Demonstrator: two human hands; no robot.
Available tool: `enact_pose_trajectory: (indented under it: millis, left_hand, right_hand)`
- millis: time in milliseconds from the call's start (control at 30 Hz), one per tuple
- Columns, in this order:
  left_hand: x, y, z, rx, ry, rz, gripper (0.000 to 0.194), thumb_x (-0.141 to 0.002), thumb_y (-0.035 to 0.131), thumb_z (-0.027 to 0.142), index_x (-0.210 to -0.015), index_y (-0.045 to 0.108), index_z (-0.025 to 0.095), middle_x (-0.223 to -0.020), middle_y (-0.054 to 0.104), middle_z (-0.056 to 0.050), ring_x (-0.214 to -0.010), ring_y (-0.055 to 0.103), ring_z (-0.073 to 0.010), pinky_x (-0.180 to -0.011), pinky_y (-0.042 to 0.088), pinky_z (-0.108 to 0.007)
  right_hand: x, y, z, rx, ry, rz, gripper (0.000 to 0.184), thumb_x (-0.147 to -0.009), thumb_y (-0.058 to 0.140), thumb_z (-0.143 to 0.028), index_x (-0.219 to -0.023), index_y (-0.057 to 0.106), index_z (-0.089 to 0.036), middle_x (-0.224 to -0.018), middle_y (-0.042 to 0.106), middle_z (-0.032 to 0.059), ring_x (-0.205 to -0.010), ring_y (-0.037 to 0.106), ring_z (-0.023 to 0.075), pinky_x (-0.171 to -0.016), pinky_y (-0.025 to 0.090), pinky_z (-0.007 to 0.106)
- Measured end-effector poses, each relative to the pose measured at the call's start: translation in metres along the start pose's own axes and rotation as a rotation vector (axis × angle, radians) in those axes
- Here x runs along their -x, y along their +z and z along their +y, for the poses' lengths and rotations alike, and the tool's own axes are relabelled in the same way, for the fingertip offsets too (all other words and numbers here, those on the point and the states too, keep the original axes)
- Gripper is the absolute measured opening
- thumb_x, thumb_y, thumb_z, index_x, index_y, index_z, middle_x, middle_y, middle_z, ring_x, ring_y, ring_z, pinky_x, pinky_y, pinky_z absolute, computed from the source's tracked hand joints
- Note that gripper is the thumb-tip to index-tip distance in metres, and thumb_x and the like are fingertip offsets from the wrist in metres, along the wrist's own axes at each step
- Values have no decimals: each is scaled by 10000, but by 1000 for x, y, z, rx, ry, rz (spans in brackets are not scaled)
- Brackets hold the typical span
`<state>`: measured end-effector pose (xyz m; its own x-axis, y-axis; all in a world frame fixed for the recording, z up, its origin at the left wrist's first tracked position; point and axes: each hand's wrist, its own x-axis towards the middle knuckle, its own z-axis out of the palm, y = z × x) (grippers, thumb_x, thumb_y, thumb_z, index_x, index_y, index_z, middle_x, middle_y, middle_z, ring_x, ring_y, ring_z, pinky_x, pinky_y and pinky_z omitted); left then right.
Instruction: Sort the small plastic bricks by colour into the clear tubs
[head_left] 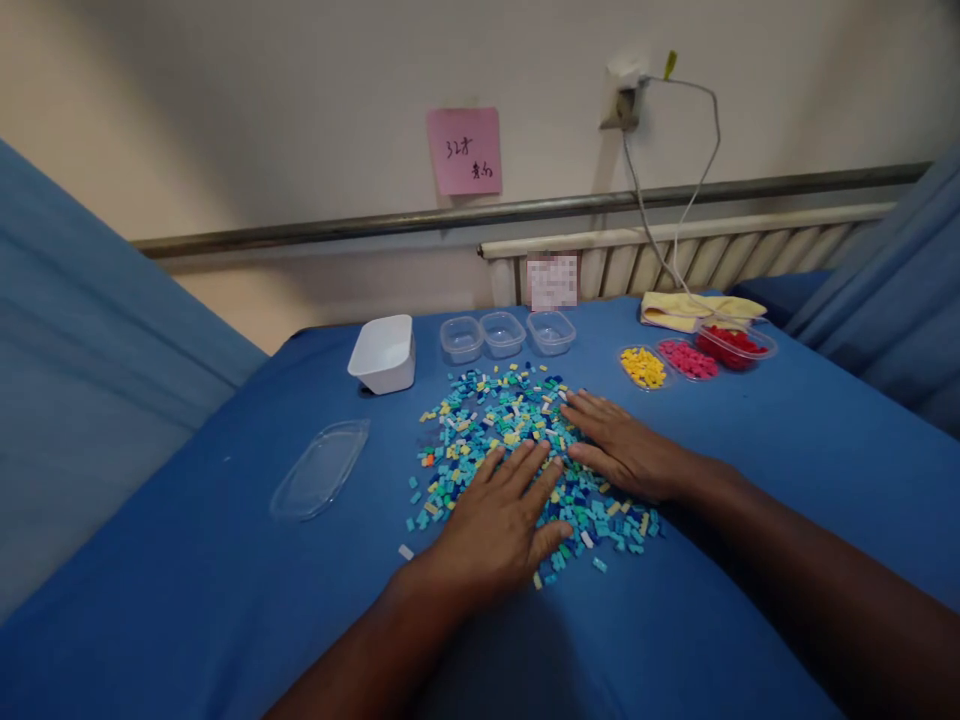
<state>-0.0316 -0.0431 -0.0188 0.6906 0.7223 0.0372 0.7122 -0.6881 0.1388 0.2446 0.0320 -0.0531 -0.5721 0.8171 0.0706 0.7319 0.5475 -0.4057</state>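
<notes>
Small building bricks [472, 408] in teal, blue, green, pale yellow and white lie spread in a loose heap on the blue cloth [315, 620]. Over the near part of the heap my left hand [502, 525] lies flat, palm down, fingers stretched out and slightly spread. My right hand [619, 445] rests palm down across the heap's right side, its fingers extended toward the left. Neither hand holds a brick that I can see; the bricks beneath both palms are hidden. An orange brick [429, 460] shows at the heap's left edge.
Behind the heap stand a white tub [384, 352] and clear containers [461, 342]. At right sit containers of yellow pieces [643, 367], pink pieces [688, 359] and red pieces [735, 345], near a folded yellow cloth [697, 308]. A clear lid [321, 470] lies left. A cable [637, 190] hangs behind.
</notes>
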Motion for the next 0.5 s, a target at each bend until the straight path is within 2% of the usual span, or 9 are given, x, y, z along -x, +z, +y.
enact_pose_trajectory:
  millis: [133, 233, 300, 400, 500]
  left_hand:
    - [-1, -10, -15, -39, -188, 39, 697, -1154, 363, 641, -1706, 467, 228, -1802, 340, -121, -1692, 298, -348, -1390, 220, -628]
    - [-2, -18, -35, -55, -316, 114, 679, -1151, 367, 641, -1687, 499, 245, -1787, 380, -123, -1683, 325, -350, -1387, 214, -632]
    - [-1, -20, -54, -47, -413, 152, 656, -1154, 380, 620, -1675, 516, 245, -1780, 395, -130, -1678, 338, -347, -1387, 206, -627]
    - [3, -17, -83, 32, -545, 144, 640, -1158, 381, 585, -1656, 538, 216, -1770, 406, -157, -1672, 348, -358, -1370, 230, -634]
    - [8, -11, -106, 191, -578, 218, 667, -1168, 297, 582, -1621, 577, 181, -1720, 488, -165, -1651, 397, -337, -1360, 285, -587]
  right_hand:
    - [13, 5, -11, 11, 18, -39, 873, -1113, 334, -760, -1785, 323, -203, -1849, 196, 145, -1723, 136, 367, -1384, 182, 639]
    - [13, 14, -31, 37, 5, -33, 899, -1097, 392, -771, -1783, 332, -194, -1850, 189, 159, -1722, 134, 386, -1385, 184, 643]
    - [8, 20, -51, 43, -30, -30, 917, -1091, 415, -773, -1782, 333, -175, -1852, 172, 171, -1724, 132, 389, -1388, 183, 636]
    - [-4, 22, -76, 10, -126, -63, 912, -1107, 395, -753, -1794, 287, -163, -1860, 154, 155, -1732, 127, 355, -1396, 189, 595]
    - [-24, 17, -72, -22, -200, -19, 832, -1124, 355, -733, -1781, 344, -222, -1864, 191, 105, -1732, 160, 319, -1400, 188, 570]
